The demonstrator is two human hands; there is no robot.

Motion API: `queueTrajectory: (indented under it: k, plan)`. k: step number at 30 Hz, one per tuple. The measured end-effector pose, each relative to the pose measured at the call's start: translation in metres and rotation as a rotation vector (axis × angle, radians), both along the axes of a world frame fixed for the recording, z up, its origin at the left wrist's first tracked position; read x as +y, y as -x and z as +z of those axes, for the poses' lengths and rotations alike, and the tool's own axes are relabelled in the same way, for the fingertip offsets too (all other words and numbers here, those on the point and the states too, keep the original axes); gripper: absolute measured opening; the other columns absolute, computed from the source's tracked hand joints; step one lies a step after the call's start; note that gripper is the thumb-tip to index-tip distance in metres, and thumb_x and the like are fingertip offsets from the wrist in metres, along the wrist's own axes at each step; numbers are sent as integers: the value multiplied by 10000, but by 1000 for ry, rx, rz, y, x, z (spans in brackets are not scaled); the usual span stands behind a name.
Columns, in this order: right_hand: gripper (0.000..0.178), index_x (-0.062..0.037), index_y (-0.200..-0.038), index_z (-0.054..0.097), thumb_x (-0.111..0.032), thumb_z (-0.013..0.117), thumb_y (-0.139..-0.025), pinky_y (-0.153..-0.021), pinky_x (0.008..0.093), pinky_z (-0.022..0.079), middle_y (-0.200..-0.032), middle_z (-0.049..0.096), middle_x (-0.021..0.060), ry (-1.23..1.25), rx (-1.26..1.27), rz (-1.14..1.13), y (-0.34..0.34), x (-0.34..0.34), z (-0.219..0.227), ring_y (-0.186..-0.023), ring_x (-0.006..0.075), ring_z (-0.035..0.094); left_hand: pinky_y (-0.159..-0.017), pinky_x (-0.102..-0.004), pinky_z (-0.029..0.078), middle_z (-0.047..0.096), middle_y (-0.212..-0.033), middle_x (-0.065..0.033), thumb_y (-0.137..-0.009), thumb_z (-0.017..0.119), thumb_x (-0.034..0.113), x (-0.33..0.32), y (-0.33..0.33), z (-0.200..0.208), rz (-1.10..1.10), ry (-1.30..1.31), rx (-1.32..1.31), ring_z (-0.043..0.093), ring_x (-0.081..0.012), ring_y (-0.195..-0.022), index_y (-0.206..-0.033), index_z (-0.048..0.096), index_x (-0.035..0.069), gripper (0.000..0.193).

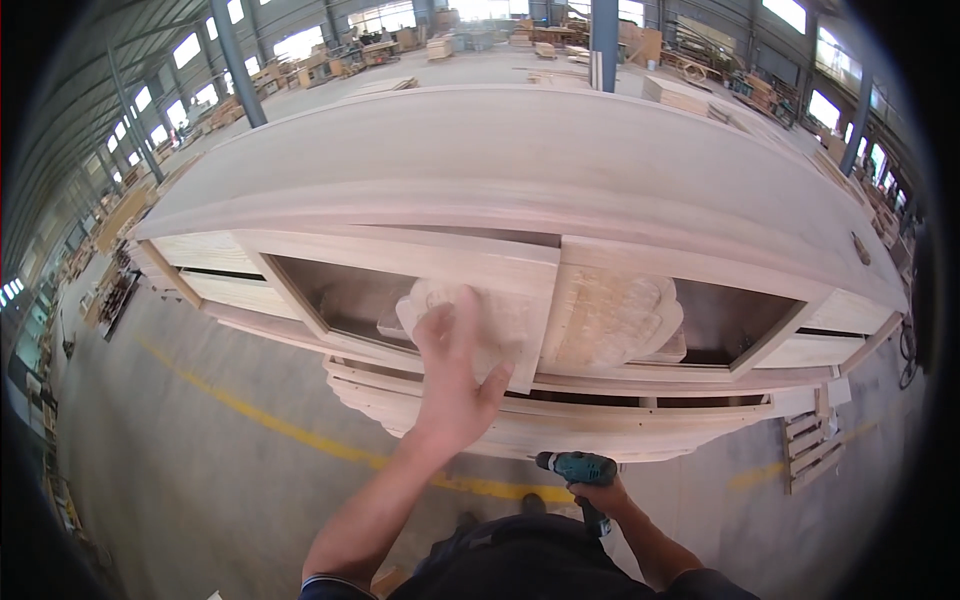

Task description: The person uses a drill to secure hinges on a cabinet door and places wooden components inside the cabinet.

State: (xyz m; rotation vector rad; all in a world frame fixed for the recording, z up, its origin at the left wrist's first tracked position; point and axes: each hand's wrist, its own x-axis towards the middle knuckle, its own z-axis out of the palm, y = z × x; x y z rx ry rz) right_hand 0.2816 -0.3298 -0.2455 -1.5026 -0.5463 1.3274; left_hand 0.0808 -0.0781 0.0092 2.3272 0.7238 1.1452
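Observation:
My left hand (455,375) is over the left door (490,255) of a long unpainted wooden cabinet (520,140). Its fingers are spread against a carved, shell-shaped panel (490,320) on that door, and the thumb is apart from them near the door's lower right corner. The door stands slightly ajar, with a dark gap along its top. A matching carved panel (610,315) fills the right door's inner side. Low in front of me, my right hand (603,494) is closed round the handle of a green cordless drill (580,467), whose bit points left.
Drawer fronts (235,292) flank the doors at both ends. Beneath, a curved wooden base (480,410) juts toward me. A pallet (812,450) lies on the floor to the right. Yellow line (260,428) runs across the floor. A dark tool (860,248) lies on the cabinet top's right end.

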Motion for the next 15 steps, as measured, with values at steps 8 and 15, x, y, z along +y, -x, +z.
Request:
queueTrajectory:
  k: [8, 15]
  plan:
    - [573, -72, -1345, 596, -28, 788, -807, -636, 318, 584, -917, 679, 82, 61, -7, -84, 5, -25, 3, -678, 177, 663, -1127, -416, 323, 376, -1366, -220, -841, 744, 20, 6, -8, -16, -56, 59, -45, 381, -338, -1212, -1655, 150, 65, 1009]
    - [481, -65, -1259, 648, -79, 806, -805, -620, 317, 583, -883, 691, 72, 86, -60, -110, 6, -29, -3, -669, 174, 673, -1142, -413, 344, 398, -1411, -231, -877, 734, 52, 10, -10, -9, -114, 88, -62, 412, -352, -1273, -1642, 209, 60, 928]
